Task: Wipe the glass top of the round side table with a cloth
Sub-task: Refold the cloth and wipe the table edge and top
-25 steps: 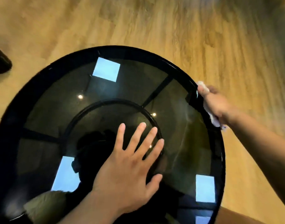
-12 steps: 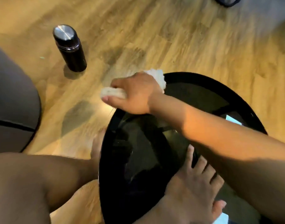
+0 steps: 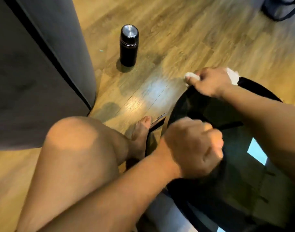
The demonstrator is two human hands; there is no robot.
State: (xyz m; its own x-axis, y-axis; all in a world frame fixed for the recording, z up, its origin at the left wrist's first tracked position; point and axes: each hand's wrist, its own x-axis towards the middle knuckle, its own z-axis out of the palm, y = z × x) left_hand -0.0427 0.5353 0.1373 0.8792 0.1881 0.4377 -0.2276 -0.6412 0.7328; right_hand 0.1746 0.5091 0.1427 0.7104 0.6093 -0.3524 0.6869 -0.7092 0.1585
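- The right hand is curled around a white cloth and presses it on the far rim of the round side table. Its fingers are closed together over the cloth.
- The left hand is a loose fist, fingers folded in, at the table's near-left edge. Whether it touches the glass cannot be told through the blur.
- Risk: the cloth sits right at the rim, so a long stroke may run off the edge and drop it on the floor.
- Risk: leaning on the edge with the fist could tip the light table.
- Risk: a bare palm may leave fresh smears on the glass.
- The glass top is dark, smooth and mirror-like inside a black round frame.
- The cloth looks soft and bunched.
- A black cylindrical flask with a brushed metal lid stands upright on the wood-grain floor, well apart from the table.
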